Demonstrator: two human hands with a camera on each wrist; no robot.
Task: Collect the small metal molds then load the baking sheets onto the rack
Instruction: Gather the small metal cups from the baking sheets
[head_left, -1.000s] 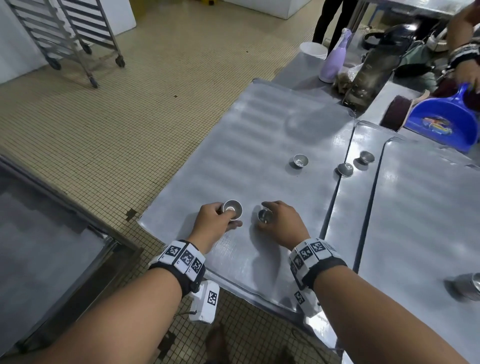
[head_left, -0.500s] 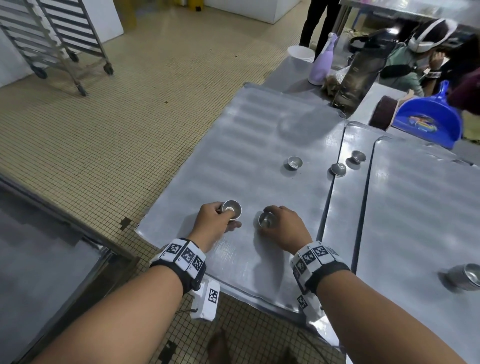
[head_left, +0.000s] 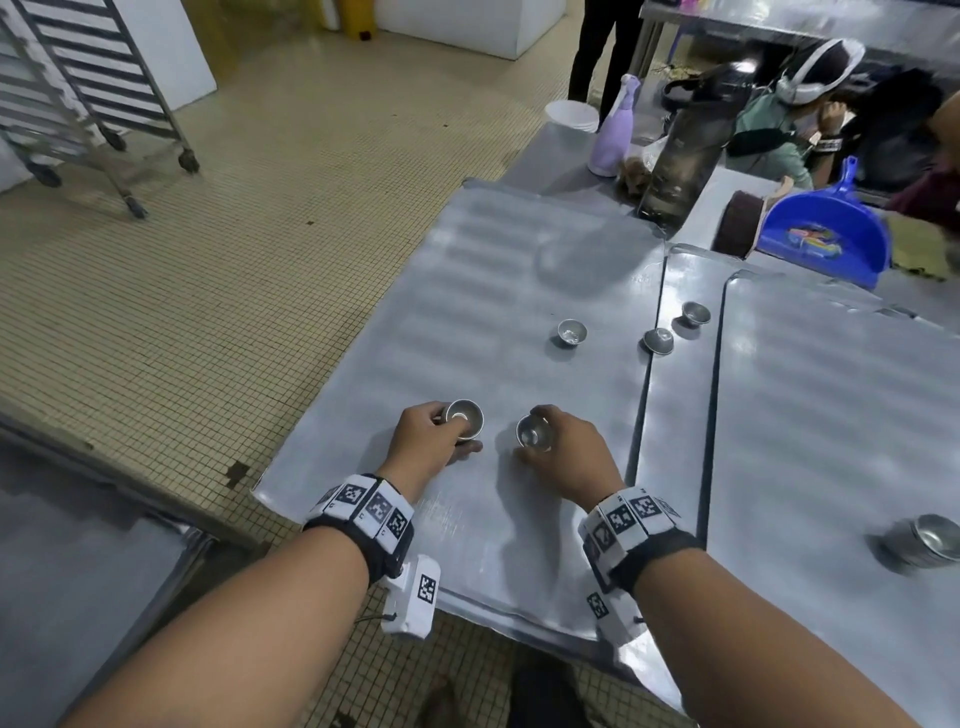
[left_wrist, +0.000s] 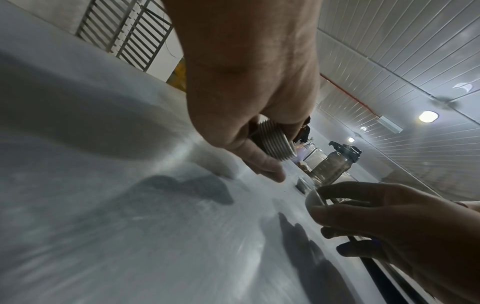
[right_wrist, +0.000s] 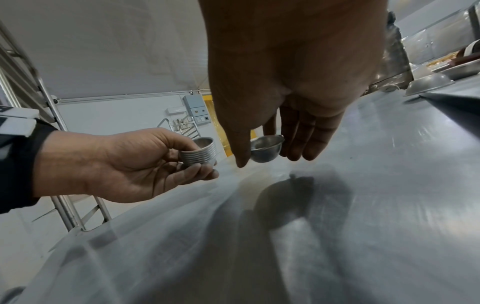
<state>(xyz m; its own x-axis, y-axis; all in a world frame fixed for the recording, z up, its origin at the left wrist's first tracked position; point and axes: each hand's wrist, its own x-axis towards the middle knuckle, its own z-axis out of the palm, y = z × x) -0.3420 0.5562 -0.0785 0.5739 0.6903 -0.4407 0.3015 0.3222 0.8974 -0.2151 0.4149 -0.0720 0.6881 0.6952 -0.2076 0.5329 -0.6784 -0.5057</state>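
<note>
Fingers of left hand (head_left: 426, 439) around mold stack (head_left: 464, 417), right hand (head_left: 566, 449) pinching single mold (head_left: 533, 432), both above sheet (head_left: 498, 291).

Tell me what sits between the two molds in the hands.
Nothing: in the head view only bare baking sheet shows between the stack of molds and the single mold.

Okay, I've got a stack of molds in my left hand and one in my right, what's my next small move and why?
Probably drop the single mold from the right hand into the open top of the stack in the left hand. Both are lifted off the baking sheet and close together, and that frees the right hand for the loose molds farther back.
</note>
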